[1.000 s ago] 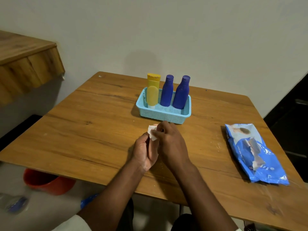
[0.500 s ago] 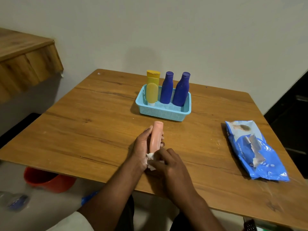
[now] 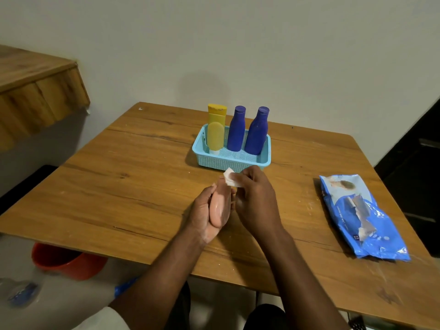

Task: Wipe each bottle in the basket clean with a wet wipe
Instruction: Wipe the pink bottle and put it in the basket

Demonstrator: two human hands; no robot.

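Note:
My left hand (image 3: 204, 215) grips a pink bottle (image 3: 220, 206) above the table's middle, its far end pointing toward the basket. My right hand (image 3: 254, 198) pinches a folded white wet wipe (image 3: 230, 178) against the bottle's far end. Just beyond stands a light blue basket (image 3: 228, 161). It holds a yellow tube (image 3: 216, 129) at the left and two dark blue bottles (image 3: 236, 128) (image 3: 257, 131) upright beside it.
A blue wet wipe pack (image 3: 362, 217) lies on the wooden table (image 3: 119, 186) at the right. An orange bucket (image 3: 64, 260) sits on the floor under the table's left front edge. A wooden shelf (image 3: 35, 96) juts from the wall at the left.
My right hand has slid the wipe along the pink bottle from its near end up to its far end. A second ago the wipe was also at the far end.

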